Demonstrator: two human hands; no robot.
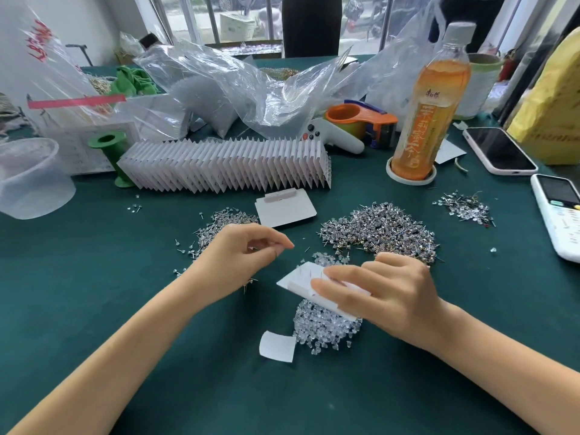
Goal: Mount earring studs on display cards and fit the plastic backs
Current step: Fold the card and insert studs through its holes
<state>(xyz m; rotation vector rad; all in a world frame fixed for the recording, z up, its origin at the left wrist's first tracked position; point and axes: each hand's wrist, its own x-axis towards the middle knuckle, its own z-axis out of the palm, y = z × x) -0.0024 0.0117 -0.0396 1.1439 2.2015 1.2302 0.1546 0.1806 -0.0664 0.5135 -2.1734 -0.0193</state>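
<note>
Our right hand (379, 290) has its fingers curled round a white display card (317, 291), thumb laid flat across its upper face, holding it tilted just above the heap of clear plastic backs (323, 328). Thin pins seem to stand up from the card near its far corner, though they are too fine for us to be sure. Our left hand (244, 255) hovers beside the card with thumb and forefinger pinched together; whatever sits between them is too small for us to make out, and a few studs appear tucked under the palm.

We judge we are partway through filling this card, with the next stud or back about to be brought to it. The next move calls for lining a very fine post with a small hole or back while the right hand holds the card steady.

Further out, loose studs (379, 229) lie in a large heap behind the card, with a smaller scatter (219, 227) behind the left hand. A spare card (284, 208) lies beyond, and a long row of finished cards (226, 166) stands across the green bench (94, 277)
</note>
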